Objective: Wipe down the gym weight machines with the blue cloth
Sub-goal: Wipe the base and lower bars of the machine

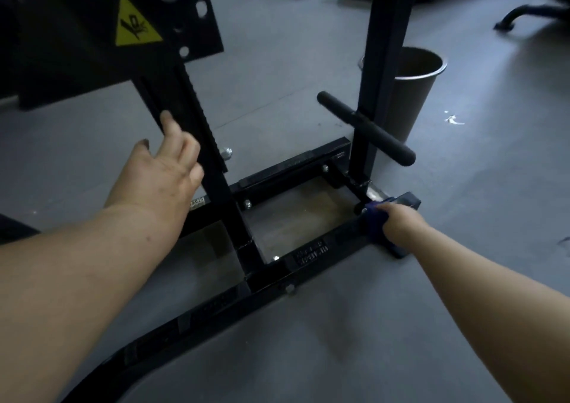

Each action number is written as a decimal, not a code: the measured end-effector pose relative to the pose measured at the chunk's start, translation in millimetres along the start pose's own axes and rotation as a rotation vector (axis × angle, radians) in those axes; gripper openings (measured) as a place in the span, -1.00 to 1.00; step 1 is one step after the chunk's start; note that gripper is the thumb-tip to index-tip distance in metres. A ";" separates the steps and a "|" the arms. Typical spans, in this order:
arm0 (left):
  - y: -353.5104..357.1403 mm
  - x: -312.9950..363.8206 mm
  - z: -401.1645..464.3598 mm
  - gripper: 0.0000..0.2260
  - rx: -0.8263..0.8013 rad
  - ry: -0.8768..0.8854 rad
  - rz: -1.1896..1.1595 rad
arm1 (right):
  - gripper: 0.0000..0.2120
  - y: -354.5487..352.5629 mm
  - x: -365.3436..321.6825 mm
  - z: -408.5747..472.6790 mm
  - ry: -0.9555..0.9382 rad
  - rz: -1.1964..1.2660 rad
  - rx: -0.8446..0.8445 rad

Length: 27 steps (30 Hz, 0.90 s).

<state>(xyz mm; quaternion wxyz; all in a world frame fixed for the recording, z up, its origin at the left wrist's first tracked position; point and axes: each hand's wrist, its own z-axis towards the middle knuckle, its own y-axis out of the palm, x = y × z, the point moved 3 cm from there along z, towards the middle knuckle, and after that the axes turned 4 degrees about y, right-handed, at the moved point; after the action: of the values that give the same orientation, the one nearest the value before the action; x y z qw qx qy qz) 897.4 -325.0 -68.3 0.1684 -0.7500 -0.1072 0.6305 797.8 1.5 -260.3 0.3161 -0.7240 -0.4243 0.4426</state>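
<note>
A black steel weight machine frame [311, 256] stands on the grey floor, with two uprights and low base bars. My right hand [398, 220] grips the blue cloth [374, 216] and presses it on the right end of the front base bar, beside the frame's foot. My left hand [168, 168] rests on the slanted left upright [197, 131], the fingers straight along its face and the index finger pointing up it.
A black peg [365, 128] juts from the right upright [382, 72]. A brown bucket [413, 91] stands behind that upright. A yellow warning sticker [135, 23] sits on the plate at top left. Dark equipment lies at the back and far right.
</note>
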 end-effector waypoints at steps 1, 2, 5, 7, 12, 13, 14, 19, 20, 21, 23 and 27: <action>0.2 -0.2 -1.0 -0.44 -0.005 0.002 -0.008 | -0.51 -6.6 -13.5 -10.9 -0.104 0.079 0.034; 0.2 -0.4 -1.9 -0.44 -0.009 0.005 -0.016 | -0.47 -19.6 -27.1 -24.1 -0.230 0.181 0.151; -5.1 -4.2 -5.9 -0.48 -0.033 0.005 -0.058 | -0.43 -83.8 -58.9 -61.8 -0.522 0.234 0.707; -11.7 -12.5 -10.4 -0.59 -0.013 0.003 -0.151 | -0.41 -109.3 -59.3 -48.8 -0.451 0.000 0.711; -27.4 -49.1 -30.1 -0.71 0.302 0.079 -0.450 | -0.57 -112.3 -65.5 -45.8 -0.085 -0.344 0.410; -31.0 -56.1 -35.7 -0.73 0.374 0.090 -0.479 | -0.61 -113.6 -76.8 -55.7 -0.019 -0.379 0.357; -34.4 -62.0 -41.7 -0.73 0.462 0.103 -0.506 | -0.64 -114.4 -88.0 -63.2 0.019 -0.362 0.306; -42.8 -88.7 -75.9 -0.63 0.750 0.029 -0.407 | -0.77 -131.3 -160.9 -131.5 -0.415 0.333 0.443; -40.0 -96.0 -81.6 -0.57 0.732 -0.017 -0.397 | -0.80 -138.3 -177.4 -148.2 -0.447 0.573 0.500; -36.5 -104.2 -87.0 -0.49 0.702 -0.068 -0.388 | -0.83 -141.2 -198.7 -164.9 -0.455 0.805 0.487; -30.6 -120.4 -94.4 -0.37 0.590 -0.169 -0.360 | -0.76 -135.2 -245.1 -205.1 -0.562 1.168 0.376; -23.1 -143.4 -111.5 -0.41 0.350 -0.262 -0.380 | -0.52 -71.8 -326.6 -268.1 -0.901 0.877 0.303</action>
<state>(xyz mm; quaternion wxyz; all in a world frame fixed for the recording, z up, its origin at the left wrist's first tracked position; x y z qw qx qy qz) 982.0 -370.3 87.6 0.3949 -0.5881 -0.1564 0.6882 936.6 -280.9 30.6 -0.0045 -0.5208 -0.1131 0.8461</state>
